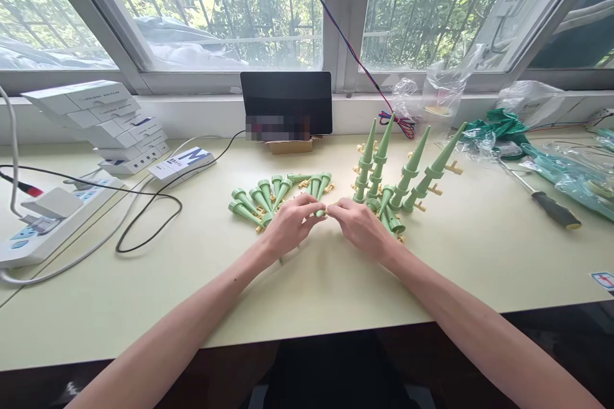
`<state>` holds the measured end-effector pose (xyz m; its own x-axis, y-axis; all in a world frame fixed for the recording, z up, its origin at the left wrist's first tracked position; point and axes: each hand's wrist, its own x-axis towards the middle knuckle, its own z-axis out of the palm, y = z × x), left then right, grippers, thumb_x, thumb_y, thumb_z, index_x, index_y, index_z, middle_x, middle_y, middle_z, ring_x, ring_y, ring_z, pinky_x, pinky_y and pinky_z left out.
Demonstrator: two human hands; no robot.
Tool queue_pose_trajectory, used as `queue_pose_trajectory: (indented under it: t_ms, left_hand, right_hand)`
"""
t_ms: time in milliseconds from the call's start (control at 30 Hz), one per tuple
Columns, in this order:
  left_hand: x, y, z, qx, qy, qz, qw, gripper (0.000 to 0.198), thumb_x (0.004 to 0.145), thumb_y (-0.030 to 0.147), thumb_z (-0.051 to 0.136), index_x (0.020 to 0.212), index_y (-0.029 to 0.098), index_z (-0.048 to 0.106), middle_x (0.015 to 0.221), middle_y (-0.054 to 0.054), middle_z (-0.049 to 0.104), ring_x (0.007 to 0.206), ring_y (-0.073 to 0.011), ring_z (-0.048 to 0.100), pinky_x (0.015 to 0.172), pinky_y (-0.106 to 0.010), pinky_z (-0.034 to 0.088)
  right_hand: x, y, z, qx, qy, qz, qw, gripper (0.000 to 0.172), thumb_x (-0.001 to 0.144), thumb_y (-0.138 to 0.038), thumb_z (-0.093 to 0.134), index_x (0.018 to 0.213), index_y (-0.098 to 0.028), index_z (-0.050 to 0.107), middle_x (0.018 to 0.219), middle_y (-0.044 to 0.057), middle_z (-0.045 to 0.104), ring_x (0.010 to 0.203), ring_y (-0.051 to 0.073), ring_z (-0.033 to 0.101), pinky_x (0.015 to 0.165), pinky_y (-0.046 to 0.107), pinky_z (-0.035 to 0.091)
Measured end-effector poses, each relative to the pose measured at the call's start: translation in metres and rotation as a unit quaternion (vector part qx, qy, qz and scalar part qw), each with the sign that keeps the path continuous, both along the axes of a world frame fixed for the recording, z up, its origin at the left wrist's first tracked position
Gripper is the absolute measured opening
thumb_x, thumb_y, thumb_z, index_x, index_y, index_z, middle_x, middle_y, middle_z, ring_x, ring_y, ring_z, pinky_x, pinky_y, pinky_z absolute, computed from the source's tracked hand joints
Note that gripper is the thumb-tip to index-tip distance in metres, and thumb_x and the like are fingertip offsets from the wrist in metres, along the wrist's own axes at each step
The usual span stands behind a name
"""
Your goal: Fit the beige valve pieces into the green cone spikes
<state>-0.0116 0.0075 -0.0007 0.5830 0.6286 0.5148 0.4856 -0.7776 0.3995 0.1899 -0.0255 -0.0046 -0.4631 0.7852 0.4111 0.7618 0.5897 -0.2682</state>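
Observation:
Both hands meet at the middle of the pale green table [192,281]. My left hand [288,225] is closed around a green cone-shaped spike [320,211], whose tip pokes out below the hand. My right hand [361,225] pinches the spike's small yellow fitting where the two hands touch. Behind the left hand lies a fan of several green spikes [268,195] on their sides. Behind the right hand stand several green spikes [407,169] upright, points up, with yellow side valves.
A dark tablet [286,102] leans at the window sill. White boxes [110,124], a power strip [52,217] and black cables [148,204] sit at left. A screwdriver [551,208] and plastic bags with green parts [566,172] lie at right.

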Motion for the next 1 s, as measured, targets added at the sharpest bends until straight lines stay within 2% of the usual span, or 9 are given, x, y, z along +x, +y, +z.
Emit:
queue_pose_trajectory:
  t_ms: [333, 633, 833, 900, 1000]
  left_hand:
    - [0.0006, -0.0015, 0.0001, -0.015, -0.008, -0.006, 1.0, 0.02, 0.094, 0.029, 0.057, 0.108, 0.021, 0.071, 0.1, -0.007, 0.067, 0.073, -0.0137, 0.061, 0.066, -0.026, 0.05]
    - [0.0013, -0.0015, 0.0004, -0.017, -0.01, -0.001, 1.0, 0.02, 0.094, 0.031, 0.058, 0.106, 0.021, 0.071, 0.098, -0.006, 0.066, 0.066, -0.0111, 0.056, 0.062, -0.025, 0.049]
    - [0.0023, -0.0021, -0.0002, -0.033, -0.005, 0.011, 0.999, 0.02, 0.094, 0.031, 0.058, 0.103, 0.02, 0.071, 0.099, -0.007, 0.067, 0.067, -0.0119, 0.058, 0.063, -0.026, 0.05]
    - [0.0032, -0.0024, 0.0, -0.043, -0.001, 0.022, 0.999, 0.018, 0.093, 0.032, 0.058, 0.098, 0.02, 0.071, 0.095, -0.005, 0.067, 0.066, -0.012, 0.057, 0.062, -0.026, 0.05]
    - [0.0051, -0.0038, 0.0032, -0.073, -0.003, 0.047, 0.996, 0.016, 0.09, 0.033, 0.061, 0.085, 0.019, 0.069, 0.077, -0.001, 0.064, 0.063, -0.0123, 0.057, 0.06, -0.025, 0.048]
  right_hand:
    - [0.0001, 0.0012, -0.0029, 0.017, -0.004, 0.008, 1.0, 0.029, 0.093, 0.001, 0.037, 0.088, -0.014, 0.062, 0.082, 0.005, 0.054, 0.063, 0.013, 0.041, 0.058, 0.024, 0.032]
    - [-0.0008, -0.0017, 0.0006, -0.004, 0.022, 0.001, 1.0, 0.027, 0.097, -0.004, 0.039, 0.088, -0.015, 0.062, 0.08, 0.004, 0.054, 0.063, 0.012, 0.042, 0.058, 0.024, 0.032]
    - [-0.0032, -0.0006, -0.0001, -0.029, 0.071, -0.002, 0.997, 0.022, 0.098, -0.011, 0.045, 0.088, -0.016, 0.063, 0.082, 0.005, 0.058, 0.067, 0.014, 0.048, 0.061, 0.025, 0.034]
    - [-0.004, 0.0001, -0.0001, -0.04, 0.091, -0.003, 0.995, 0.021, 0.098, -0.013, 0.047, 0.085, -0.017, 0.062, 0.08, 0.005, 0.058, 0.07, 0.014, 0.05, 0.063, 0.025, 0.035]
    - [-0.0039, 0.001, 0.0002, -0.054, 0.118, -0.004, 0.992, 0.023, 0.099, -0.016, 0.047, 0.08, -0.018, 0.059, 0.075, 0.002, 0.055, 0.068, 0.015, 0.049, 0.063, 0.025, 0.035]
